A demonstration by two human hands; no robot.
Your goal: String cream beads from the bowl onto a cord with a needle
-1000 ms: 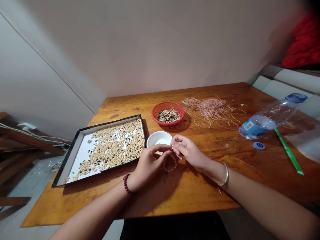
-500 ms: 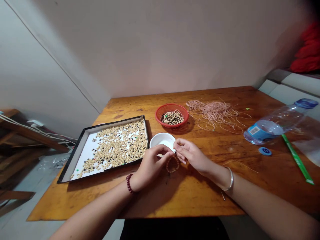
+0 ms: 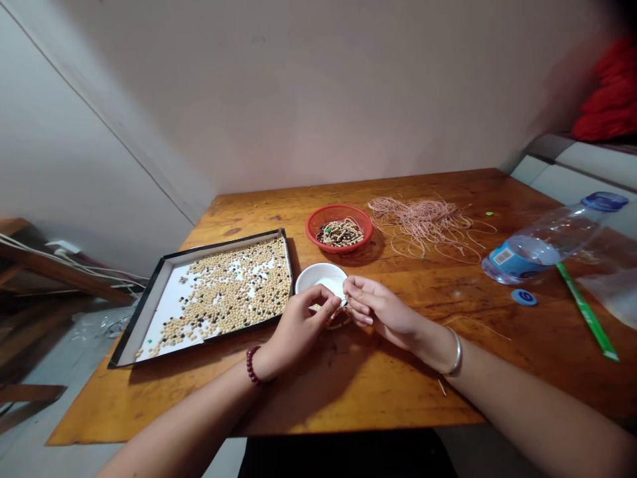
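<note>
Wooden tabletop (image 3: 398, 392) meets a pale wall (image 3: 298, 99); a black-rimmed tray (image 3: 139, 312) of loose beads, a red plastic basket (image 3: 312, 229), pink cord (image 3: 423, 222) and a plastic bottle (image 3: 542, 242) lie on it. Left hand (image 3: 298, 332) and right hand (image 3: 381, 312) pinch a beaded strand (image 3: 339, 321) between them, just beside a white bowl (image 3: 318, 272).

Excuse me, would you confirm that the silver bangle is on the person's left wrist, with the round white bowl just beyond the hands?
Not quite: the head view shows the silver bangle on the right wrist, that of the right hand, not the left. The round white bowl does sit just beyond the hands.
</note>
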